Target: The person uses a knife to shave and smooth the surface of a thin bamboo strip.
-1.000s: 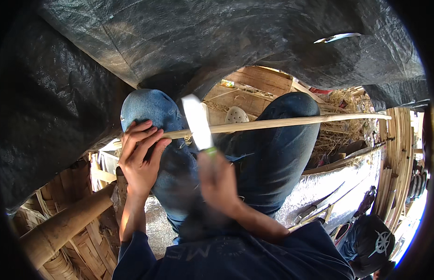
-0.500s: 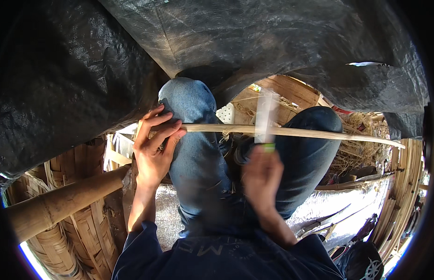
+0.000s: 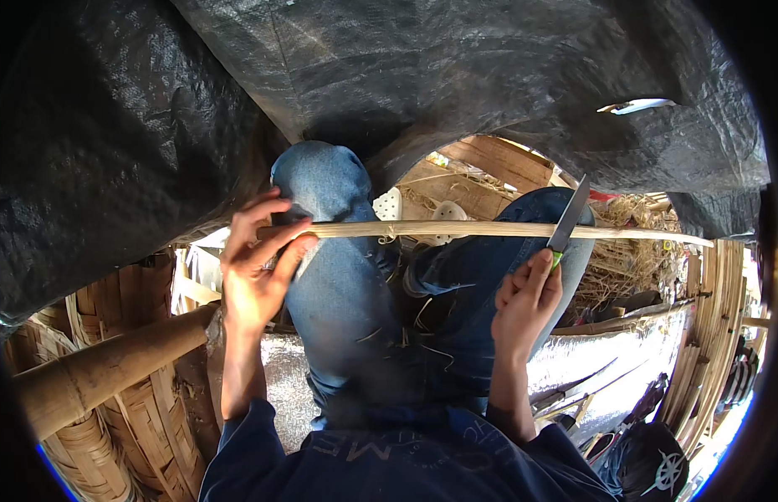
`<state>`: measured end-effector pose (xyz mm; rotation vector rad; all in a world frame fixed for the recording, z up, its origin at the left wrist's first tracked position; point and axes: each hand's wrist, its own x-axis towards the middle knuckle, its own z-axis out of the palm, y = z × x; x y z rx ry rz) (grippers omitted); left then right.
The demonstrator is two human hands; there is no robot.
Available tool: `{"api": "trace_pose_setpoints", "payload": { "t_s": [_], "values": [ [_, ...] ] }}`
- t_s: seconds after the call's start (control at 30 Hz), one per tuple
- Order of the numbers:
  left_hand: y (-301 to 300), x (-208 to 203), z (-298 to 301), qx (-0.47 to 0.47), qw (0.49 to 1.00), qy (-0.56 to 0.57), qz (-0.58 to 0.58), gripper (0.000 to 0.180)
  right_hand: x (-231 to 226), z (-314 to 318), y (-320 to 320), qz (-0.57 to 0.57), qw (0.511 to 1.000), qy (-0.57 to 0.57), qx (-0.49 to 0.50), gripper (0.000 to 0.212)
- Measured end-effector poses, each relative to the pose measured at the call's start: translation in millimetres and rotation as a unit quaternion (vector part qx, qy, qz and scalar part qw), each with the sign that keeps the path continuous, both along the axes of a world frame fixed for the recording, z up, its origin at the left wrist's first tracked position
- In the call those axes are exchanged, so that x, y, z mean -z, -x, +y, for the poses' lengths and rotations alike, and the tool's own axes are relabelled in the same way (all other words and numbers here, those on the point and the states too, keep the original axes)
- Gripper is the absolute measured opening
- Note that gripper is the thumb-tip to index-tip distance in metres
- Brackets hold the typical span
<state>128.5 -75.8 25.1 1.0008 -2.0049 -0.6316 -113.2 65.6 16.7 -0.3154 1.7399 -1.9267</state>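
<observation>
A long, pale bamboo strip (image 3: 456, 228) lies across both my knees, its thin right end reaching past my right knee. Fingers and thumb of my left hand (image 3: 259, 259) pinch its left end beside my left knee. My right hand (image 3: 524, 303) is closed round the green handle of a knife (image 3: 570, 216). The blade points up and away, crossing the strip over my right knee. Most of the handle is hidden in my fingers. A thin curled shaving (image 3: 387, 235) hangs at the strip near my left knee.
Black plastic sheeting (image 3: 456, 75) hangs close in front. A thick bamboo pole (image 3: 113, 368) and woven bamboo panels (image 3: 96, 456) stand at the left. Long bamboo strips (image 3: 714, 335) are bundled at the right, near dry straw (image 3: 627, 268). A pale perforated shoe (image 3: 389, 205) lies beyond my knees.
My right hand and the knife have moved right along the strip, from between the knees to over the right knee. My left hand still grips the strip's left end.
</observation>
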Motion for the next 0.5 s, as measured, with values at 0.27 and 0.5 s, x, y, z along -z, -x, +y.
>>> {"api": "trace_pose_setpoints", "payload": {
  "t_s": [0.27, 0.5],
  "values": [
    [37, 1, 13, 0.004, 0.984, 0.149, -0.096, 0.026, 8, -11, -63, 0.026, 0.983, -0.067, -0.169, 0.022],
    [22, 3, 9, -0.022, 0.993, 0.098, -0.060, 0.025, -4, 4, -1, -0.007, 0.999, -0.007, -0.042, 0.021]
  ]
}}
